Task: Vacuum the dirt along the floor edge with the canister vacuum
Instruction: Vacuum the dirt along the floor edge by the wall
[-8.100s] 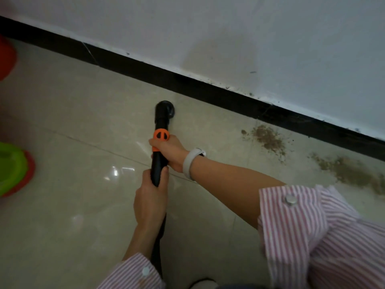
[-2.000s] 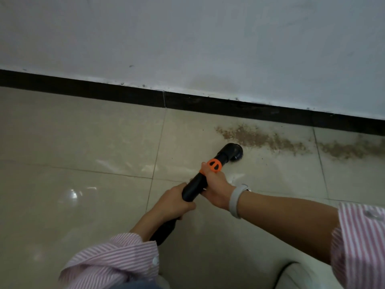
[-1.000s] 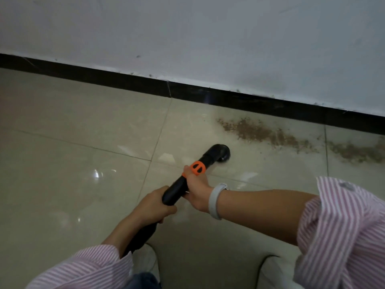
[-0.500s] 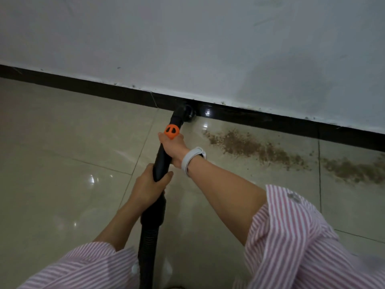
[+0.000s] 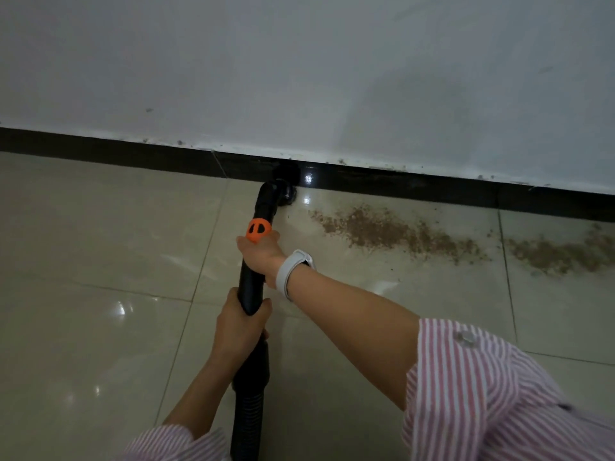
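- The brush nozzle is now sitting against the black baseboard; about 1 second ago it was resting out on the open tile, well away from that baseboard, so the person has been pushing the wand forward to the floor edge.
- This is meaning, in my judgement, that the edge pass is only starting: the nozzle is standing just to the left of the dirt and is not yet touching it.
- The nearer dirt patch is lying on the tile close below the baseboard, and looks the same as half a second ago; a 2nd dirt patch is lying further right along the same baseboard.
- The right hand is gripping the wand just under the orange slider, with the fingers wrapping round the tube; a pale wristband is sitting on this wrist.
- The left hand is gripping the lower end of the wand, further from the baseboard, where the ribbed hose is beginning.
- The canister itself is not showing in the view.
- The floor is made of glossy beige tiles with thin grout lines, reflecting lights; such a surface is probably letting the nozzle slide easily.
- Above the baseboard a white wall is rising, with small dark specks along its bottom line.
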The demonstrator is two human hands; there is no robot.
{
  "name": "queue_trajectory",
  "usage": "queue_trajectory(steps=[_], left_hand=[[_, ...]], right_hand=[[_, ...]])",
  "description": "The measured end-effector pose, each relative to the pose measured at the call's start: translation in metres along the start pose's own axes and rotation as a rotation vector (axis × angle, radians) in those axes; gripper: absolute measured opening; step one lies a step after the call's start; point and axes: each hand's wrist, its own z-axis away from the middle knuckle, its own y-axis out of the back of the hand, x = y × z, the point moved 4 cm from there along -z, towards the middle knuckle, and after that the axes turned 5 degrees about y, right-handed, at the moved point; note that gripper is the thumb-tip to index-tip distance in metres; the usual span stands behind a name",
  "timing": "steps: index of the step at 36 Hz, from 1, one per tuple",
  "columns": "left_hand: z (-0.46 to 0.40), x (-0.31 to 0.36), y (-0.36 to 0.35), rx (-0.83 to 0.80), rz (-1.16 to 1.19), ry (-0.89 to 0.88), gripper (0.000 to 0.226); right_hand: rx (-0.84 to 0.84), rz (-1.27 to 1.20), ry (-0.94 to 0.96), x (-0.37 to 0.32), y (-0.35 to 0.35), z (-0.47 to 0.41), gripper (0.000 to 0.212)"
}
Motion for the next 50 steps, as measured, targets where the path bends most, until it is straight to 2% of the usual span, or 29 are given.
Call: queue_trajectory(steps=[5,16,23,26,28,30,34,42,50], left_hand=[[0.007,0.006,-0.016,-0.048,-0.021,-0.055,0.019],[0.018,0.023,-0.059,-0.269,-0.078,-0.140,0.018],[0.015,0.037,-0.075,-0.317,-0.150,-0.193,0.020],[0.019,0.041,-0.088,-0.321,-0.182,-0.213,0.020],[0.021,0.046,-0.099,-0.328,-0.211,-0.232,0.021],[0.024,0.053,-0.111,-0.341,-0.248,-0.251,0.021],[0.029,0.070,-0.137,-0.366,-0.323,-0.305,0.024],[0.041,0.097,-0.183,-0.387,-0.477,-0.401,0.026],[0.053,0.123,-0.210,-0.386,-0.589,-0.489,0.029]], right_hand=[[0.063,-0.023,0.020,0.008,0.024,0.004,0.071],[0.216,-0.130,0.043,0.032,0.088,0.016,0.072],[0.273,-0.194,0.046,0.041,0.119,0.014,0.057],[0.277,-0.213,0.059,0.049,0.136,0.015,0.027],[0.292,-0.255,0.055,0.054,0.151,0.017,0.018],[0.307,-0.299,0.052,0.059,0.168,0.018,0.023],[0.350,-0.365,0.054,0.065,0.199,0.024,0.052],[0.396,-0.497,0.054,0.082,0.259,0.032,0.046],[0.438,-0.595,0.063,0.085,0.298,0.043,0.049]])
